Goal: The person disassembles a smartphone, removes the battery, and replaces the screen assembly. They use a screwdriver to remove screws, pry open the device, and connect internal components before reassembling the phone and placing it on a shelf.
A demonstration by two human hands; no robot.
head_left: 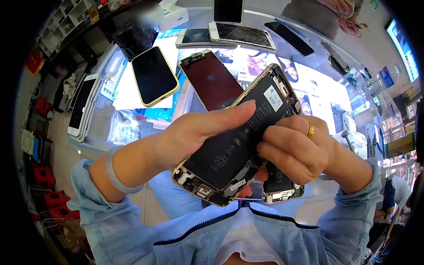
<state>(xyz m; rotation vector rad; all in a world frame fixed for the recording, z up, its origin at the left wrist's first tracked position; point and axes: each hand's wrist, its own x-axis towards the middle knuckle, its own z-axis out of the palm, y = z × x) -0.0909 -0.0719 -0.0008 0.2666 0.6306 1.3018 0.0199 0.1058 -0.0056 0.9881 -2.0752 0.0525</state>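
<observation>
My left hand [194, 132] grips an opened phone body [229, 150] from its left side, thumb laid across the black battery. The phone is tilted, with its gold frame, boards and connectors showing. My right hand [300, 148], with a gold ring, holds the phone's right edge, fingers curled against the battery. A second opened phone part [282, 187] shows just below my right hand, behind the first. A pale bangle sits on my left wrist.
A glass counter [110, 123] carries a phone in a yellow case [154, 76], a detached dark red screen panel [211, 79], a cracked white phone [243, 36], other phones and white papers. Another person's hands [346, 13] are at the far edge. Tools [371, 141] stand right.
</observation>
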